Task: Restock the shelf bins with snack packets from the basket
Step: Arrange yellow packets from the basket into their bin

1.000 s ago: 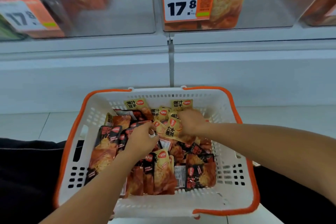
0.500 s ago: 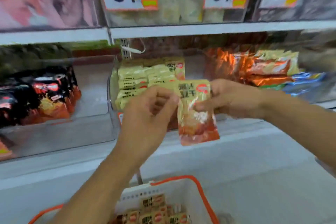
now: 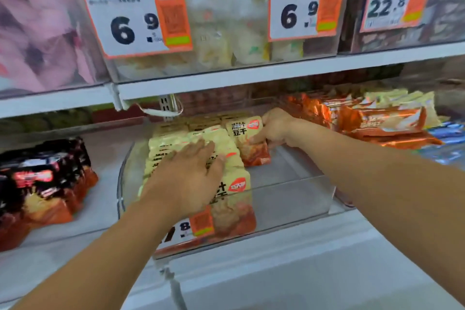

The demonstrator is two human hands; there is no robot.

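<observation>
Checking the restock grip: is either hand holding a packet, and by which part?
The right hand grips one yellow packet by its right edge, inside the clear bin. The left hand holds nothing; it rests flat on the packet row.

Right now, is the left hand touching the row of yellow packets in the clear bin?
Touching: the head view shows the left hand resting flat on the yellow packets.

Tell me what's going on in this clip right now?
A person is restocking a clear plastic shelf bin. The right hand grips a yellow-and-orange snack packet and sets it upright at the back of the bin. The left hand lies flat, fingers straight, on the row of matching yellow packets already there.
</observation>
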